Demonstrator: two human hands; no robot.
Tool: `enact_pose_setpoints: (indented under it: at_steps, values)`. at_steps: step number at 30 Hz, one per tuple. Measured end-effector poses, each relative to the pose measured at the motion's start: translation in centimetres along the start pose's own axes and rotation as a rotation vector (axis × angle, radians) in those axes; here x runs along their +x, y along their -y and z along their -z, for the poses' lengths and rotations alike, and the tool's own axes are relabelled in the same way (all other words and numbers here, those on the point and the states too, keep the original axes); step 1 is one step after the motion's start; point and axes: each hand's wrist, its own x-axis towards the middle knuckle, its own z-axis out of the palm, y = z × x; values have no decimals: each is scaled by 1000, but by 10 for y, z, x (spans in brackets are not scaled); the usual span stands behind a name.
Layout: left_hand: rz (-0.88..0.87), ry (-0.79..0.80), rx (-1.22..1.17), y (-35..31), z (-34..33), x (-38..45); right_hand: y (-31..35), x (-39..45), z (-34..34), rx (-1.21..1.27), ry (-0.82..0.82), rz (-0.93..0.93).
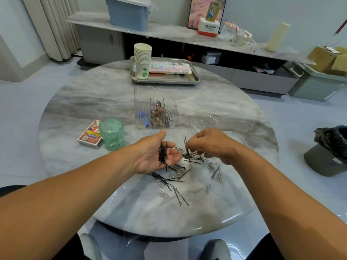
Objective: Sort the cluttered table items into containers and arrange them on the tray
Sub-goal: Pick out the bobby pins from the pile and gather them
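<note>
Grey marbled stone forms the round table [97,102], which stands on a pale glossy floor before a long low sideboard [169,36] with a marble-look top. On that sideboard sit a blue lidded bin [128,13], a white and red box [208,28] and a cream bottle [277,37]; a grey cap [324,164] and a black bag [333,139] lie on the floor to the right.

At the far side of the table a metal tray [194,75] carries a stack of paper cups [142,60] and flat pink and white packets [170,67]. Nearer stands a clear ribbed organiser [142,98] with coloured clips in its compartments. A green roll [112,134] stands just beside a card box [89,136] on the left; a clear round lid [204,120] lies on the right.

Black hairpins [165,180] and silver paper clips [217,172] lie mixed and scattered on the table below the hands. The left hand [155,156] is turned palm up, its fingers curled loosely round a bundle of hairpins [163,155] in the palm. The right hand [210,142], just beside it, pinches a single hairpin [186,145] upright between its fingertips above the pile.
</note>
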Motion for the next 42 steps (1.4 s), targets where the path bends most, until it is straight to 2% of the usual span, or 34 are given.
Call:
enact_pose_setpoints:
  at_steps: [3, 6, 7, 9, 11, 13, 21, 26, 29, 36, 39, 42]
  values:
    - [15, 63, 12, 2, -6, -1, 8, -1, -20, 95, 59, 12]
    - [6, 51, 37, 2, -6, 0, 8, 3, -24, 121, 13, 45]
    - [4, 28, 52, 2, -5, 1, 6, 5, -19, 71, -25, 64]
    - [-2, -22, 78, 0, -1, 3, -2, 10, -4, -203, -84, 100]
    - [-6, -50, 89, -1, 3, 5, -12, 14, 3, -573, -41, 76]
    - [-5, -56, 89, -3, 5, 6, -19, 15, 0, -764, 3, 30]
    - [17, -29, 113, -1, 3, 8, -26, 23, -9, -750, 7, 35]
    - [14, -28, 103, -1, 5, 11, -16, 16, -18, -1017, 51, 89]
    - [16, -27, 98, 1, 5, 12, -15, 14, -22, -1086, 60, 104]
    - [21, -4, 103, 3, 5, 8, -20, 9, -22, -991, 22, 61]
    - [20, -13, 112, 3, 6, 9, -21, 9, -12, -799, 6, 26]
    - [16, -7, 137, 5, 7, 11, -16, 7, -5, -488, -24, 18]
